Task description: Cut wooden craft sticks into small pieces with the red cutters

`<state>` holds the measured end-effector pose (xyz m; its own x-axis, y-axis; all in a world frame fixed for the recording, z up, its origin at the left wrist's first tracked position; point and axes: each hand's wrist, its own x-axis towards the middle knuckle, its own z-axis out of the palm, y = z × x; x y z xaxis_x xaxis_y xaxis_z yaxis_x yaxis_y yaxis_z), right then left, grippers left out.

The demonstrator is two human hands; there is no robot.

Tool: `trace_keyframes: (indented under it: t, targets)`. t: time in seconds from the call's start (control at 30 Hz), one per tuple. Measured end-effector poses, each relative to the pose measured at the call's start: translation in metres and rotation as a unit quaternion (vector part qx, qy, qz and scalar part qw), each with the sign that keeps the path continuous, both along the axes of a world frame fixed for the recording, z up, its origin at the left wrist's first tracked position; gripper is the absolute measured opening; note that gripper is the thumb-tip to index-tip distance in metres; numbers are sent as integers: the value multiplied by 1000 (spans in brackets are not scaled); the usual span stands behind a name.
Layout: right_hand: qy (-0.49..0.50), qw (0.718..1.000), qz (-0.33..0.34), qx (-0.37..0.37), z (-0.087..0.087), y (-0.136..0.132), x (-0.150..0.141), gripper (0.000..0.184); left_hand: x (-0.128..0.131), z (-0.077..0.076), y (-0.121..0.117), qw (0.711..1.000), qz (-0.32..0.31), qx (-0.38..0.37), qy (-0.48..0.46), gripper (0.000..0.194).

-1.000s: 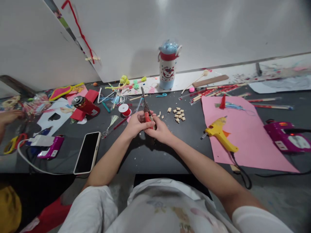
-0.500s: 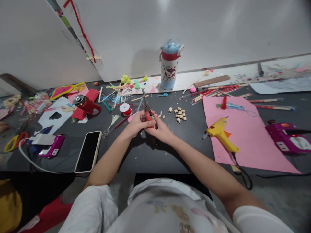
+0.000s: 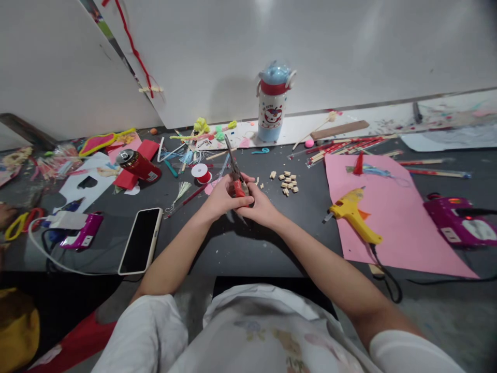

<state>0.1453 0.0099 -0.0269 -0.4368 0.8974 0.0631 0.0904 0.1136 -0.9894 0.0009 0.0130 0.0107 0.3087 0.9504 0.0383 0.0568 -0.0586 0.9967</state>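
Note:
Both my hands meet over the dark table, just in front of me. My right hand (image 3: 261, 206) is closed round the red handles of a pair of scissors (image 3: 234, 171), whose dark blades point away and upward. My left hand (image 3: 219, 198) is closed against the same handles from the left; whether its fingers hold something small there I cannot make out. A cluster of small cut wooden pieces (image 3: 288, 181) lies just right of the hands. A red thread spool (image 3: 201, 173) stands to their left.
A phone (image 3: 141, 239) lies at left near the table's front edge. A yellow glue gun (image 3: 352, 208) rests on pink paper (image 3: 392, 228). A purple glue gun (image 3: 460, 219) is far right, a water bottle (image 3: 272, 102) at the back, a red can (image 3: 136, 165) at left. Another person's hand (image 3: 5, 213) shows at far left.
My hands and the scissors have stayed in place, the fingers closing a little tighter. The other person's hand at far left has drawn back toward the edge.

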Motion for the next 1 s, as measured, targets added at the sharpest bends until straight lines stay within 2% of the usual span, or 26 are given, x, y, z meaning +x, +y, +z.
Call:
trace_keyframes:
  t: [0.27,0.43,0.63,0.8,1.0]
  targets:
    - [1,996,7,92,6,2,4,88,3,-5,-1,996,28,80,42,63]
    - [5,992,3,130,4,3,4,84,5,-2,-4,990,43,112,76,69]
    - [-40,988,-39,147,1,2,5,76,10,0,-9,987,44,128,82,69]
    - [-71,984,-70,151,1,2,5,68,12,-1,-10,992,42,94,71,67]
    - [-104,985,-83,109,5,-1,4,56,15,-3,-9,994,43,66,79,66]
